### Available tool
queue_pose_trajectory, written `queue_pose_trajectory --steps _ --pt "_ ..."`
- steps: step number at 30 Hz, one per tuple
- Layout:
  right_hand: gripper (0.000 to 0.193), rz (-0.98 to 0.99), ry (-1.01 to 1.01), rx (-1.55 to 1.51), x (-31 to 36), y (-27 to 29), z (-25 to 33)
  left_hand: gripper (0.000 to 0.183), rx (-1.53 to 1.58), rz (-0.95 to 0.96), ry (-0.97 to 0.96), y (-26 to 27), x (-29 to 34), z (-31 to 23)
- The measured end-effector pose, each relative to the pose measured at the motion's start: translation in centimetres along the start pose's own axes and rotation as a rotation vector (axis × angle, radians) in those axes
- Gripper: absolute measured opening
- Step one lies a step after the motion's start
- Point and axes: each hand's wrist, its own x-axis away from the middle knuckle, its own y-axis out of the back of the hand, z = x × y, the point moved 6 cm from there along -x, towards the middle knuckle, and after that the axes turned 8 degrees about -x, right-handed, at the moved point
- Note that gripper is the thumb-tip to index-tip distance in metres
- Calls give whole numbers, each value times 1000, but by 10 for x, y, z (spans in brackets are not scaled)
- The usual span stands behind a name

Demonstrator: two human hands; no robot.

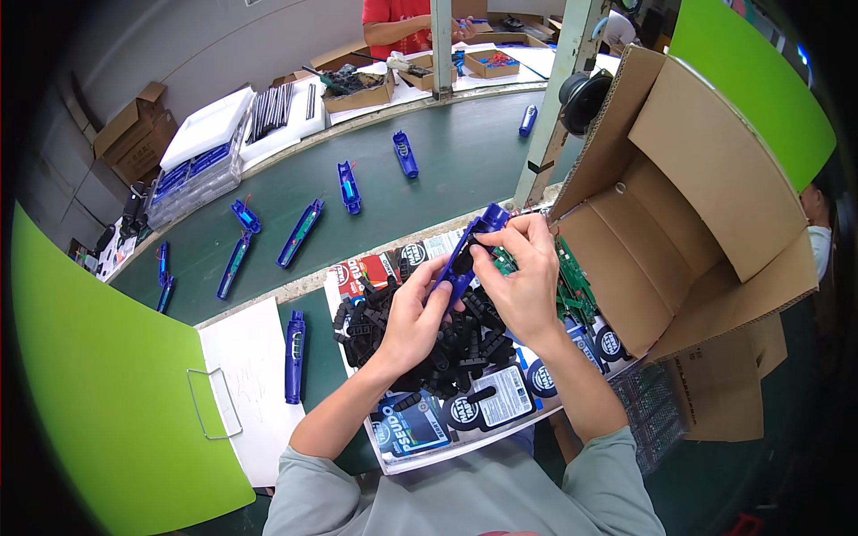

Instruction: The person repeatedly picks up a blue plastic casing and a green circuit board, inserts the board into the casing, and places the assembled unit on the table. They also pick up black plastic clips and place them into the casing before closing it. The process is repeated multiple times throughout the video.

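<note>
A long blue plastic half-shell [458,279] is held tilted above the work surface. My left hand [415,314] is closed around its lower end, with the thumb along the near side. My right hand [525,272] is closed at the upper part, thumb and forefinger pinching at a small black part [463,261] in the shell's hollow. The fingers partly hide this part. Below both hands lies a heap of black ribbed pieces [456,357]. Green circuit boards [575,284] are piled beside my right hand.
A big open cardboard box [626,241] stands at the right, near a metal post [548,134]. Several blue shells [300,234] lie across the green belt [357,241]. One shell [295,357] rests left of the heap. A green panel [98,375] is at left. Another person [398,31] works across the belt.
</note>
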Motion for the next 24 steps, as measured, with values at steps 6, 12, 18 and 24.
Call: queue_pose_trajectory --steps 6,12,18,24 --pt "37 8 -9 92 7 0 8 26 45 -98 -16 -2 5 4" --pt "38 111 -407 -606 11 -5 -40 15 -159 -229 -139 0 14 -2" --pt "20 352 -414 -324 -12 4 -8 28 -239 -76 -183 -7 5 -29" --pt "24 370 -493 -670 -14 8 -24 16 -76 -33 -3 -8 -4 -21"
